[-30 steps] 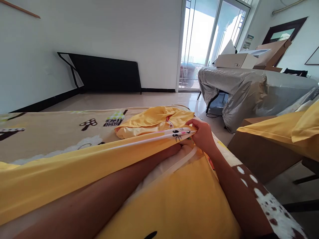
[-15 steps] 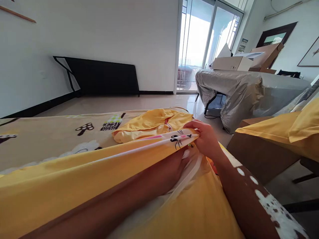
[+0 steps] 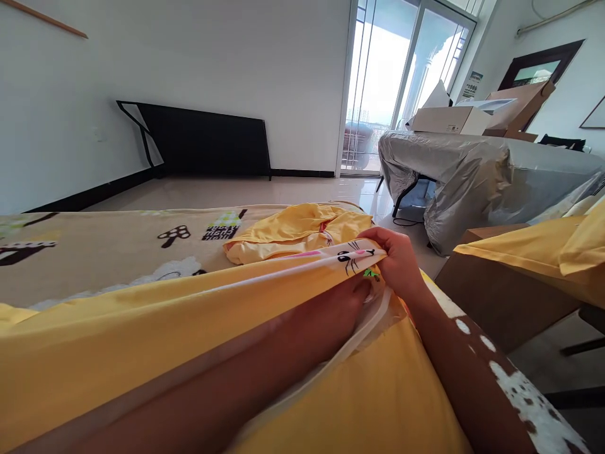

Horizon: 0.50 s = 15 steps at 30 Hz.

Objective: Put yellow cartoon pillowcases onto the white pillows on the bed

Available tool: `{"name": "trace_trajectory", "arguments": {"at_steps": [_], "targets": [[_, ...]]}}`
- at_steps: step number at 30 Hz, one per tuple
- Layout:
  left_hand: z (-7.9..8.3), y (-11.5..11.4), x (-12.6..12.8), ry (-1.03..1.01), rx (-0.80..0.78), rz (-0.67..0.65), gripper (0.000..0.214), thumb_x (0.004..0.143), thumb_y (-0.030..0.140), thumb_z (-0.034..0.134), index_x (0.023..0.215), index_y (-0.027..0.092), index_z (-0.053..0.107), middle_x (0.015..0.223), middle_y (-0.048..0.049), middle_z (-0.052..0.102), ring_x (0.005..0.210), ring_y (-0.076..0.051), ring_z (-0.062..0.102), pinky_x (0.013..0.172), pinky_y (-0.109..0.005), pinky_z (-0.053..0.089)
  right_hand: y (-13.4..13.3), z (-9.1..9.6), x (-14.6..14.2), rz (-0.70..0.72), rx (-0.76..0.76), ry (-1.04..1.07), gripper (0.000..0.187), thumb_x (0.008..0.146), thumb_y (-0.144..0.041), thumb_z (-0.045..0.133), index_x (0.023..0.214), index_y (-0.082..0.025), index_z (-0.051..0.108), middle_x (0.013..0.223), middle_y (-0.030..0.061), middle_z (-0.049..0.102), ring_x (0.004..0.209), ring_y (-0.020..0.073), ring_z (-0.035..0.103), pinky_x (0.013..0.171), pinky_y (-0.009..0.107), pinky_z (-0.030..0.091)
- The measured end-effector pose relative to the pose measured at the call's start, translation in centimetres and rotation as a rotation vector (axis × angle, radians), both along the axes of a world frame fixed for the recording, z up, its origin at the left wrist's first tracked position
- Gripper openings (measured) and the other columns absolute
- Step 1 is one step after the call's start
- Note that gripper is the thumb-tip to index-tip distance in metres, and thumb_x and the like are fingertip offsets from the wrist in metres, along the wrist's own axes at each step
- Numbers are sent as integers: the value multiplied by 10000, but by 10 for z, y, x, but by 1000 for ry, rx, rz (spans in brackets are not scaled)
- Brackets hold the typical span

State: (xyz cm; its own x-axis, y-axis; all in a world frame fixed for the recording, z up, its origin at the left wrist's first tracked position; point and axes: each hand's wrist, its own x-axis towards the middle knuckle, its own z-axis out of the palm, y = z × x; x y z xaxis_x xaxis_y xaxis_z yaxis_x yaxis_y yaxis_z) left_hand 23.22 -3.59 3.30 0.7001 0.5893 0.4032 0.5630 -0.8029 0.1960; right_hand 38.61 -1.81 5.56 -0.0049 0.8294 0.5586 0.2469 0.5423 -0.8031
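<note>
**More green print [image 3: 372, 275], less white layer [image 3: 375, 318] in sight than a second ago**

The right hand [image 3: 399, 261] has stayed at the edge of the yellow cover [image 3: 179, 321], its fingers clenched on the cloth beside a printed animal face [image 3: 355, 256]. The left hand [image 3: 352, 302] reaches in under that raised edge; its fingers are partly hidden, so I cannot tell whether they grasp anything.

The cover lies over a patterned blanket [image 3: 113, 243], one side drawn taut, with the white layer between it and the yellow panel [image 3: 378, 391] nearest the person.

The work looks partway along: the cover is gripped and held open, with a hand inside. The opening is not yet closed, and how the white layer sits deeper in is hidden.

Just beyond the cover, a crumpled yellow heap [image 3: 302, 230] lies untouched; to its right, more yellow cloth [image 3: 524, 246] rests over a brown box [image 3: 486, 309].
</note>
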Motion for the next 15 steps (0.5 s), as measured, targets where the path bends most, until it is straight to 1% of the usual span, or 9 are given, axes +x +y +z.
{"name": "trace_trajectory", "arguments": {"at_steps": [2, 5, 8, 10, 13, 15], "targets": [[-4, 2, 1, -8, 21, 34, 378, 909, 251, 389, 1267, 270, 511, 1400, -55, 470, 1329, -252, 364, 1141, -509, 223, 1, -1, 0, -10, 5, 0, 267, 583, -119, 558, 834, -159, 642, 815, 14, 689, 780, 170, 632, 693, 259, 482], [-2, 2, 0, -44, -30, 31, 381, 916, 294, 399, 1283, 329, 497, 1419, -11, 463, 1315, -227, 396, 1127, -479, 277, 4, -4, 2, -34, 12, -38, 277, 595, -126, 548, 851, -162, 646, 839, 23, 694, 803, 181, 637, 704, 267, 483], [4, 0, -1, -69, -66, -2, 390, 920, 319, 398, 1300, 327, 485, 1387, -14, 504, 1296, -223, 429, 1102, -452, 327, 5, -4, 5, -38, 12, -107, 284, 604, -125, 533, 856, -165, 660, 842, 23, 696, 806, 185, 635, 693, 264, 476], [3, 2, -1, -106, -62, -6, 396, 928, 348, 381, 1310, 315, 479, 1357, -22, 535, 1292, -220, 437, 1100, -443, 331, 4, -2, 6, -27, 18, -157, 291, 609, -114, 520, 852, -167, 671, 832, 16, 695, 800, 179, 631, 700, 261, 468], [-10, 14, 3, -191, -104, 66, 407, 933, 360, 352, 1313, 276, 471, 1345, -46, 546, 1310, -216, 415, 1112, -458, 311, 1, 1, 8, 0, 30, -262, 301, 612, -104, 525, 850, -179, 693, 831, 11, 692, 813, 175, 624, 747, 270, 456], [-22, 24, 7, -261, -166, 139, 427, 934, 345, 333, 1335, 238, 434, 1364, -67, 526, 1331, -207, 387, 1118, -463, 305, 0, 2, 9, 1, 49, -345, 316, 613, -117, 555, 880, -196, 705, 888, 19, 682, 867, 183, 612, 788, 281, 447]]}}
